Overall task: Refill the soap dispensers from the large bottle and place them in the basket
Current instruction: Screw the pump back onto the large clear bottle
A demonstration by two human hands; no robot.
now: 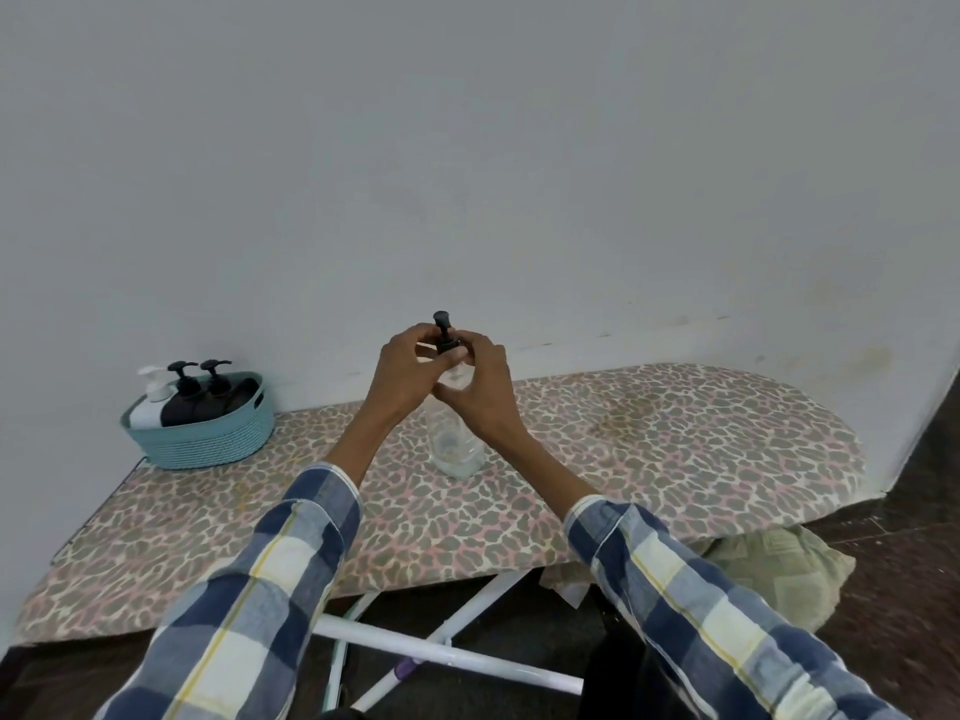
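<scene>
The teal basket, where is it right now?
In the head view, the teal basket sits at the ironing board's far left end by the wall, holding three pump bottles.

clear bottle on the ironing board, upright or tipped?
Upright. The clear bottle stands on its base on the ironing board, black pump pointing up, with left hand and right hand around its neck.

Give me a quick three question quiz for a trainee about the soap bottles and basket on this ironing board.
1. How many dispensers stand in the teal basket?
2. True or false: the clear bottle lies on its side.
3. What do the left hand and right hand hold? A) basket B) black pump and neck of the clear bottle C) towel

Key: 1. Three: one white, two black. 2. False, it stands upright on the ironing board. 3. B.
</scene>
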